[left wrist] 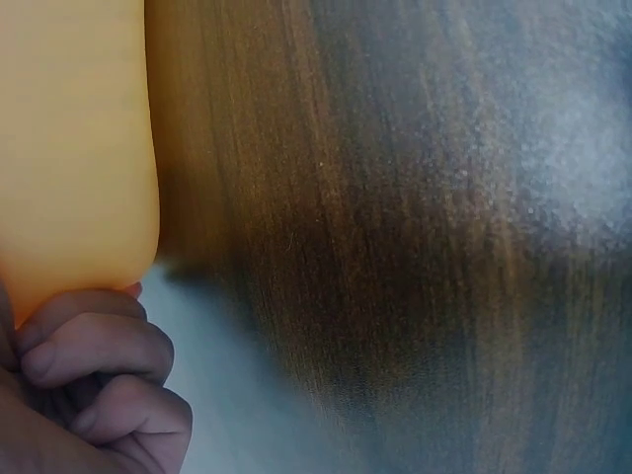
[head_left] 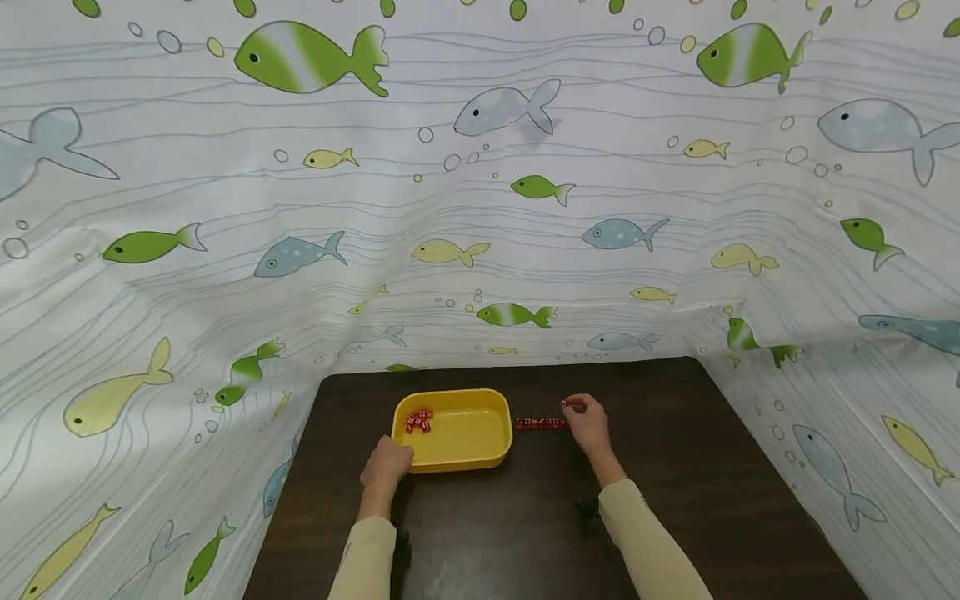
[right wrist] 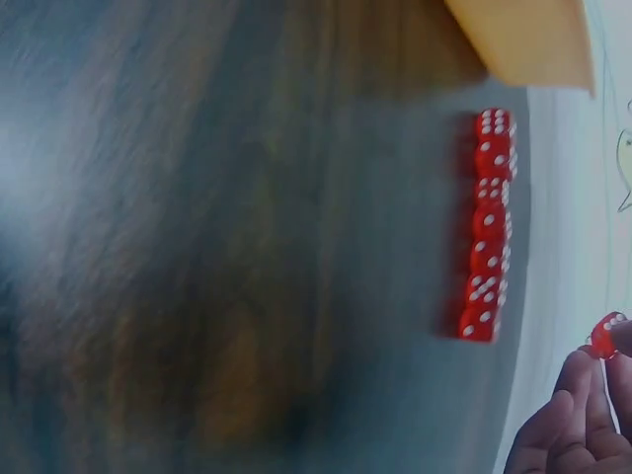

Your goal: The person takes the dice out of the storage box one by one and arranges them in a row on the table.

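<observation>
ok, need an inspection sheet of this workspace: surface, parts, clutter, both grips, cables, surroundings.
Surface: dark wood-look table, with some glare.
Job's things: yellow tub with a pile of red dice towards its far left; a row of red dice on the table, right of the tub.
Clutter: a dark shape by the right sleeve; cannot tell what it is.
Left grip: left hand holds the tub's near left corner.
Right grip: right hand pinches one red die.
Cables: nothing seen.
Surroundings: white fish-print sheet behind and at both sides.
</observation>
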Tool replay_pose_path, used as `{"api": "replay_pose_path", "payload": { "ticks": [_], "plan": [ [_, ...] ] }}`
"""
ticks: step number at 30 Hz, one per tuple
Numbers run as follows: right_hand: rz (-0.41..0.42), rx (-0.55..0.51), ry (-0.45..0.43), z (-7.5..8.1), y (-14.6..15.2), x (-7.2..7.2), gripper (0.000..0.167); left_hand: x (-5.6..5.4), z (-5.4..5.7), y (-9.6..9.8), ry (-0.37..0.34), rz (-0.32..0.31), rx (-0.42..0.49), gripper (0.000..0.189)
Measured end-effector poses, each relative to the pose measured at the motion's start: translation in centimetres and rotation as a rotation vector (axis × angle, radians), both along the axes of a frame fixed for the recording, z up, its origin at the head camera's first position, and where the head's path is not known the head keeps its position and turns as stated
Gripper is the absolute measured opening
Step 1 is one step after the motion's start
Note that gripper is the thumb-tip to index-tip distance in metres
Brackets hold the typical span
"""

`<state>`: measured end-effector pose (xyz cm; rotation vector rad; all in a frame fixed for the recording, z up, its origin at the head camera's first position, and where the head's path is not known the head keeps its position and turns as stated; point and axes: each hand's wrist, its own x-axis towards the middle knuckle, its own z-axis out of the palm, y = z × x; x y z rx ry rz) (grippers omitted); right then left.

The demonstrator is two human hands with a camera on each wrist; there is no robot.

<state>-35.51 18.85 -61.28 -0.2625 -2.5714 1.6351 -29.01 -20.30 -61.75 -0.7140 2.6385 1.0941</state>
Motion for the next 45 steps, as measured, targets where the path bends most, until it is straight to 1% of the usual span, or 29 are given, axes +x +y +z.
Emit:
{"api": "replay_pose_path", "payload": {
  "ticks": [6,10,13,17,21,26,32,40,45],
  "plan": [
    [0.001,0.088,-0.029,-1.0,1.1,0.1,0.032,-0.1,0.1,0.0,-0.018,0.005,0.001,0.052],
    [-0.005,0.137,-0.048,-1.5,1.5,0.0,0.033,-0.2,0.5,0.1,-0.013,0.014,0.003,0.052],
    [-0.009,0.181,-0.078,-1.8,1.6,-0.1,0.032,-0.2,0.6,0.1,-0.008,0.017,0.005,0.051],
    [-0.005,0.232,-0.125,-2.1,1.7,-0.1,0.032,-0.2,0.5,0.1,-0.01,0.014,0.0,0.05],
    [0.009,0.269,-0.146,-2.2,1.6,-0.2,0.032,-0.4,0.4,0.1,-0.019,0.015,-0.003,0.051],
    [0.012,0.326,-0.16,-2.5,1.6,-0.4,0.031,-0.3,0.5,0.3,-0.022,0.014,0.002,0.051],
    [0.013,0.364,-0.153,-3.0,1.4,-0.5,0.029,-0.1,0.6,0.3,-0.021,0.01,0.006,0.052],
    [0.031,0.372,-0.15,-3.1,1.2,-0.4,0.03,-0.4,-0.1,-0.1,-0.028,0.007,0.006,0.054],
    [0.041,0.379,-0.168,-2.9,0.9,-0.2,0.03,-0.3,0.3,0.0,-0.032,0.008,0.002,0.055]
  ]
}}
